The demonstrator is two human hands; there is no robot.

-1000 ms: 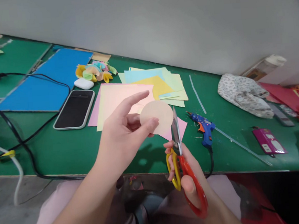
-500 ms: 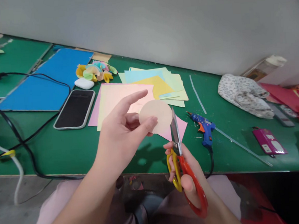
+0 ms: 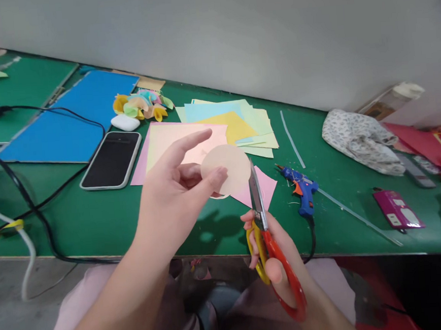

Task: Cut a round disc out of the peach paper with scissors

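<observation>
Nearest me, the right hand grips red-and-yellow scissors, pointing away at the right edge of a pale paper disc; I can't tell whether they touch. I have the left hand pinching that disc above the green table, with pastel sheets and then a paper-petal cluster beyond.

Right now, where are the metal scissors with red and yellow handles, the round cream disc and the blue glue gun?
Scissors [image 3: 273, 242]: head view, upper red handle.
Cream disc [image 3: 235, 166]: head view, its face.
Glue gun [image 3: 305, 188]: head view, blue body.
</observation>
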